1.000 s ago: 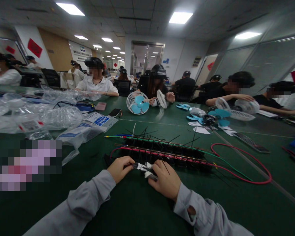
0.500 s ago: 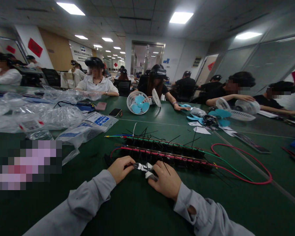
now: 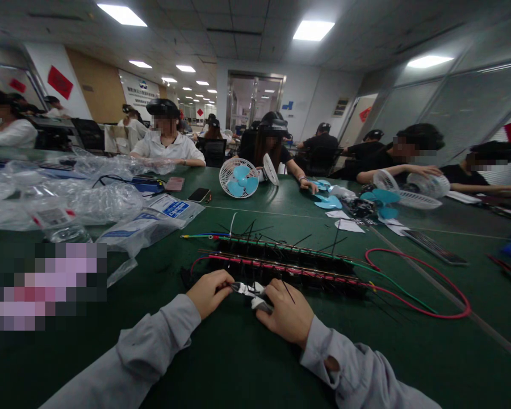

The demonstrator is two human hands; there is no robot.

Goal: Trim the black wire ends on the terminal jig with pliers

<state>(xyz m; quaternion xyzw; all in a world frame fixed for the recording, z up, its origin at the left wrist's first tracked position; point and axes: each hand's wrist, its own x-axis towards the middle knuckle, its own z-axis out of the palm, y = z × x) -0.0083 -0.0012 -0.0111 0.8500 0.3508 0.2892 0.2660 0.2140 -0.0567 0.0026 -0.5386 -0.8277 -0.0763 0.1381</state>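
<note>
My right hand is closed around white-handled pliers, whose dark metal jaws point left. At those jaws, my left hand pinches with thumb and fingertips. What lies between its fingers is too small and covered to make out. Just beyond both hands lie two long black bundles side by side. The nearer bundle carries a red wire along its top, the farther bundle a green one. Thin black cable ties stick up and out from them.
A red cable loops on the green table to the right. Clear plastic bags and a printed bag lie left. Farther back are a phone, a fan with blue blades, fan parts and several seated people.
Across the table, a co-worker's hand and a blue fan blade have shifted slightly left. My hands and the pliers show almost no movement.
</note>
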